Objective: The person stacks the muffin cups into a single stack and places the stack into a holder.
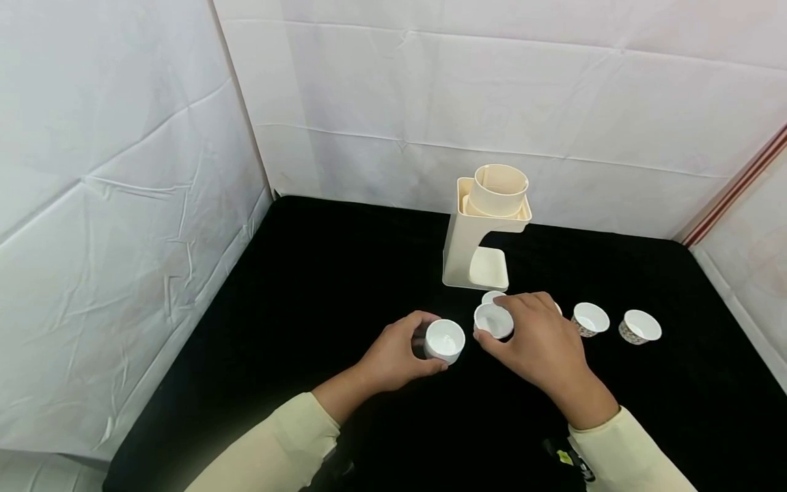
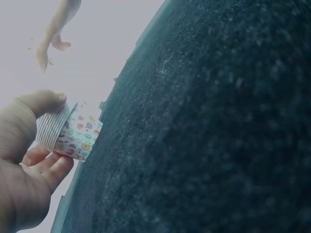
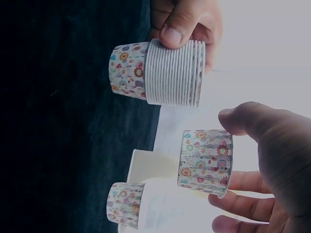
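My left hand (image 1: pixel 393 352) grips a nested stack of small paper baking cups (image 1: pixel 445 339) around the rims. In the right wrist view the stack (image 3: pixel 172 73) shows many layered white rims above a colourful flower print. With thumb and fingers, my right hand (image 1: pixel 541 335) pinches a single printed baking cup (image 3: pixel 206 160) just right of the stack, its white inside facing up in the head view. Behind it, another baking cup (image 1: pixel 494 296) stands on the black cloth, partly covered by the held one.
Two baking cups, one nearer (image 1: pixel 590 319) and one farther right (image 1: pixel 639 326), stand in a row beyond my right hand; another is mostly hidden behind it. A cream plastic stand (image 1: pixel 458 253) with a round tube (image 1: pixel 499 191) on top rises at the back. White sheets (image 1: pixel 399 89) enclose the black-covered table (image 1: pixel 344 260).
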`<state>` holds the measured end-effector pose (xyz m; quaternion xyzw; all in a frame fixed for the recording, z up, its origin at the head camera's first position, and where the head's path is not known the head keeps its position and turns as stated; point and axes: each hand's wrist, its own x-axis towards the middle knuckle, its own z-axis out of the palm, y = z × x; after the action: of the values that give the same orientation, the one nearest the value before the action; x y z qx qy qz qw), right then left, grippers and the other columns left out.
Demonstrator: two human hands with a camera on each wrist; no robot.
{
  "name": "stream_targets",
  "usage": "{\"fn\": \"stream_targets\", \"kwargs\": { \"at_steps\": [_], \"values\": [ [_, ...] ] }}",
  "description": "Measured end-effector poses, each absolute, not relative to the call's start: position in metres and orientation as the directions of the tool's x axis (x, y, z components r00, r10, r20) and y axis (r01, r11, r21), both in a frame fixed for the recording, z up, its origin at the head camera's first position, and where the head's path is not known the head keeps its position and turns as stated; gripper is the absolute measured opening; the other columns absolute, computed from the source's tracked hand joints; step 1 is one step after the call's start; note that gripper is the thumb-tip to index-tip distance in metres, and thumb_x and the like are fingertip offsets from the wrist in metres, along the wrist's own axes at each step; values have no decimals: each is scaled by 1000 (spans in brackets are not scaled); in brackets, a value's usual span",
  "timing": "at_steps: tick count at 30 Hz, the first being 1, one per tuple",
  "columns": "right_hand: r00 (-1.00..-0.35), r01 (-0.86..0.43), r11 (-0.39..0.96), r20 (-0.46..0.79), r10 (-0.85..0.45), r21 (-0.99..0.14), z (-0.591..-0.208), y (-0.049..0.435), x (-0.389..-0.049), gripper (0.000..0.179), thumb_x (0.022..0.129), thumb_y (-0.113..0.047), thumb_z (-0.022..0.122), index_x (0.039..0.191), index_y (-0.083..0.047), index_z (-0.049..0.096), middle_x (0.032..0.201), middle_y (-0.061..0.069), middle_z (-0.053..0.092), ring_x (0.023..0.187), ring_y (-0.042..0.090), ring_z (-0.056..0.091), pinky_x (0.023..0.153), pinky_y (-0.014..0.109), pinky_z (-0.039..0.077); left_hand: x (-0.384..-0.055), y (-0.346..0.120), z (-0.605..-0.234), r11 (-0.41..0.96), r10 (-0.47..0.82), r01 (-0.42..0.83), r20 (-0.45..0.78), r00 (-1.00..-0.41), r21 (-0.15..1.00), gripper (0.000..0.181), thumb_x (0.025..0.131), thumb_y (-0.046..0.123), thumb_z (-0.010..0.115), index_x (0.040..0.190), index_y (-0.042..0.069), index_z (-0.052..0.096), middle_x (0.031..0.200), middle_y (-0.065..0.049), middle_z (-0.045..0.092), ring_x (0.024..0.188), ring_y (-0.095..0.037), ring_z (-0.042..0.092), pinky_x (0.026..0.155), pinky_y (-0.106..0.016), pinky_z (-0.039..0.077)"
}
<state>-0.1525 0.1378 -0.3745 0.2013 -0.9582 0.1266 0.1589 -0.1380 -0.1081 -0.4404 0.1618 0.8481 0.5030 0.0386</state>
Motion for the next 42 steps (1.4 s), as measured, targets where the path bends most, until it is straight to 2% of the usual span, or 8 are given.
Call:
{"fn": "stream_targets", "kwargs": {
  "at_steps": [5, 14, 24, 31, 42],
  "values": [
    [-852, -450, 876, 378, -362, -173, -371, 133, -151, 58, 78, -51, 83, 118, -11, 73, 116, 10, 72, 112, 31, 60, 62, 57, 58, -138, -108, -440, 440, 311, 228, 91, -946, 869, 67, 79, 14, 91, 135, 9, 56, 127, -3, 61, 115, -19, 65, 95, -24, 54],
    [-851, -459, 875, 358, -383, -155, -364, 125, -149, 57, 79, -52, 82, 118, -11, 73, 116, 10, 71, 114, 30, 60, 68, 56, 59, -138, -108, -439, 426, 316, 222, 85, -945, 877, 66, 79, 13, 91, 135, 9, 55, 128, -3, 61, 116, -19, 65, 95, -22, 54],
    [-844, -476, 865, 358, -400, -157, -359, 113, -145, 60, 78, -55, 82, 119, -11, 74, 117, 8, 71, 115, 29, 59, 64, 48, 60, -138, -109, -440, 418, 330, 229, 87, -940, 879, 65, 81, 13, 90, 135, 9, 55, 127, -3, 61, 115, -18, 66, 93, -21, 54],
    [-840, -493, 850, 353, -412, -183, -358, 106, -143, 60, 77, -54, 84, 120, -13, 73, 119, 6, 70, 114, 26, 59, 59, 47, 59, -138, -110, -441, 407, 338, 235, 94, -936, 883, 64, 81, 13, 89, 135, 10, 54, 128, -3, 60, 116, -19, 66, 92, -21, 55],
    [-831, -515, 836, 349, -433, -190, -360, 95, -139, 59, 77, -55, 84, 119, -14, 73, 113, 2, 70, 113, 23, 58, 61, 43, 58, -138, -110, -443, 407, 340, 237, 94, -936, 882, 64, 83, 13, 87, 137, 8, 53, 132, -7, 59, 118, -21, 65, 93, -23, 55]
  ]
}}
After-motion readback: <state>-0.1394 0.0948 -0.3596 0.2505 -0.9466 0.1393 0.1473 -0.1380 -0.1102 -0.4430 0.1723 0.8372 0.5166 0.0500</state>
